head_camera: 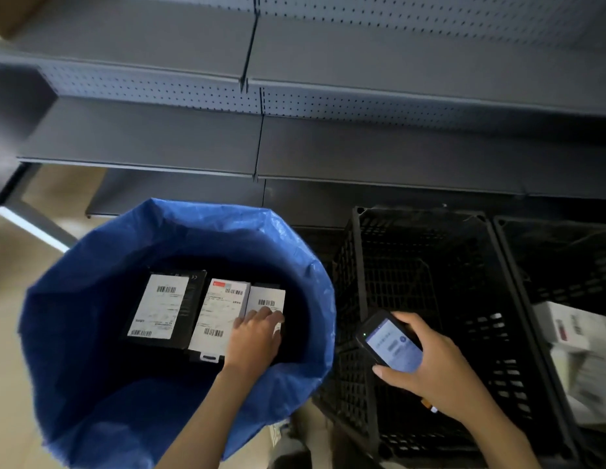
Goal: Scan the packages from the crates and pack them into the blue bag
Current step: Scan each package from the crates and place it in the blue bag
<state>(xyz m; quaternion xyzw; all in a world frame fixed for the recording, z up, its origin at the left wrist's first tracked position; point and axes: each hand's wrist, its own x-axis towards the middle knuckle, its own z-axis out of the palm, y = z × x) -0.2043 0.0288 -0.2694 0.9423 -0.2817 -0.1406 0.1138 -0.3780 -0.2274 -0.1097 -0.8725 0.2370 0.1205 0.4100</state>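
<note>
My right hand [440,363] curls round the scanner [389,343] above the near crate [359,299]; a slack hold could drop it in. My left hand [257,333] reaches into the blue bag [91,265], fingers laid on the small package [266,301] at the end of a row. I cannot tell whether they pinch it. A careless nudge may topple its neighbours. More packages [572,333] wait in the far crate.

Blue bag [91,333] stands open. In bag, 3 pkgs flat, side by side, labels up: black box [166,309], white pkg [217,316], smaller pkg [266,299]. R of bag: near crate [430,265], black mesh; far crate [565,265] w/ white boxes [572,333].
</note>
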